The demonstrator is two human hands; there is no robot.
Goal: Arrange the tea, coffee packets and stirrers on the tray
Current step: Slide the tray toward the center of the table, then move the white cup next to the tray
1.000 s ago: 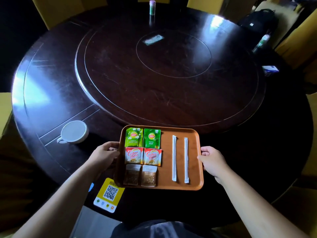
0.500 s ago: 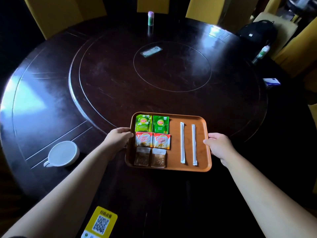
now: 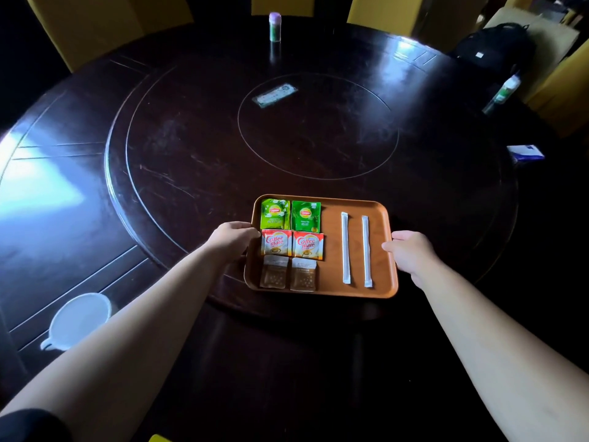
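Observation:
An orange-brown tray (image 3: pixel 379 282) rests on the dark round table, partly over the turntable's rim. Its left half holds two green tea packets (image 3: pixel 290 215) in the far row, two red-and-white creamer packets (image 3: pixel 292 244) in the middle row and two clear brownish packets (image 3: pixel 288 274) in the near row. Two white wrapped stirrers (image 3: pixel 355 249) lie side by side on the right half. My left hand (image 3: pixel 232 238) grips the tray's left edge. My right hand (image 3: pixel 411 252) grips its right edge.
A white cup (image 3: pixel 76 320) stands at the near left. A small purple-capped jar (image 3: pixel 274 26) is at the far edge, and a card (image 3: pixel 274 95) lies on the turntable's middle. At the right are a bottle (image 3: pixel 503 92) and a blue-white box (image 3: pixel 525 153). Yellow chairs ring the table.
Both hands have pushed the tray away from me, from the table's near edge onto the turntable's rim. The packets and stirrers kept their places on it.

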